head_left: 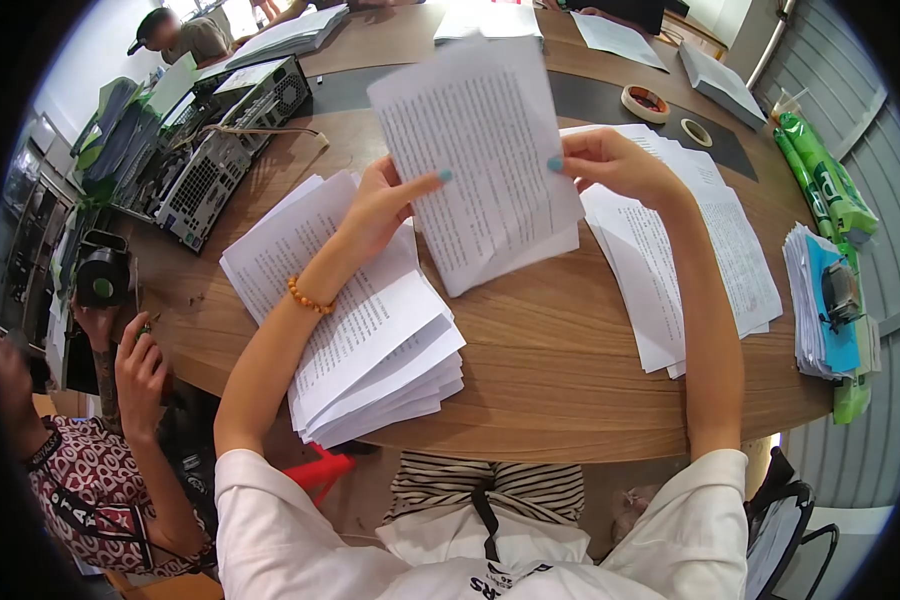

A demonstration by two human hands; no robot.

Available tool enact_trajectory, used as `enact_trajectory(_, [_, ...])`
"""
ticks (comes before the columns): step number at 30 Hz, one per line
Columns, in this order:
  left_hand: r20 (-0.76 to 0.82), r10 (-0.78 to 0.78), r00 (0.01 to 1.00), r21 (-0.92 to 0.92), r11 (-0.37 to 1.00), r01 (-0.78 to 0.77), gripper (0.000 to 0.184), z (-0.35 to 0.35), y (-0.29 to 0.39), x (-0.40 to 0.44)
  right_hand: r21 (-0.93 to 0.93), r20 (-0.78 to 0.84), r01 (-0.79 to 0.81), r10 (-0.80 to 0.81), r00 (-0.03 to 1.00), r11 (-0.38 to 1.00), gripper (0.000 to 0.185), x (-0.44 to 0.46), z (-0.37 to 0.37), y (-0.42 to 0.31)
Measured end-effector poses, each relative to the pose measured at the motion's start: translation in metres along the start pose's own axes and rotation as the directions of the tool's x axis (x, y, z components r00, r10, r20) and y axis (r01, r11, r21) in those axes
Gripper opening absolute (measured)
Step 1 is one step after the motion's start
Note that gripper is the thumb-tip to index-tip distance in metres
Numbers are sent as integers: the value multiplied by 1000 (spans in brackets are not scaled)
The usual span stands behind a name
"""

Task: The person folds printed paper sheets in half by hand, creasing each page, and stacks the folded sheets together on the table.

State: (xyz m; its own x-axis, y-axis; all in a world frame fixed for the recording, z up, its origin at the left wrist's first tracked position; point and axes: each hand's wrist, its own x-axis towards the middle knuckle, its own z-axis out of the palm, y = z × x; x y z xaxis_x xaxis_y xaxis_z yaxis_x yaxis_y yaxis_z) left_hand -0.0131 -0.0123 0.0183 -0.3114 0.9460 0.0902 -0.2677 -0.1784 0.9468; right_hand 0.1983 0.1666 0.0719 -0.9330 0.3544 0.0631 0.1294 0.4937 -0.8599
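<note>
Both my hands hold a few printed sheets (485, 165) upright above the table. My left hand (385, 205) pinches their left edge, thumb in front. At the right edge, my right hand (615, 165) grips the sheets between thumb and fingers. Below my left forearm lies a thick, uneven stack of printed paper (380, 350), reaching the table's front edge. Another spread of printed sheets (710, 250) rests on the table under my right forearm.
The wooden table (560, 370) curves in front. An open computer case (210, 170) stands at left, tape rolls (645, 104) at back right, clipped papers (820, 300) and green packages (825, 180) at right. A co-worker (120, 480) sits at left; another person (185, 40) is farther back.
</note>
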Motion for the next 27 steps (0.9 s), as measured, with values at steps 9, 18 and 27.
enact_trajectory(9, [-276, 117, 954, 118, 989, -88, 28, 0, -1, 4, 35, -56, 4, -2, 998, 999, 32, 7, 7, -2])
enact_trajectory(18, [-256, 223, 941, 221, 961, -167, 24, -1, -3, 3, 36, -39, -33, 34, 999, 999, 34, 12, 5, 10])
enact_trajectory(27, [-272, 185, 944, 82, 982, -169, 23, -4, -2, 5, 166, -49, -90, 100, 994, 982, 28, 8, 9, 2])
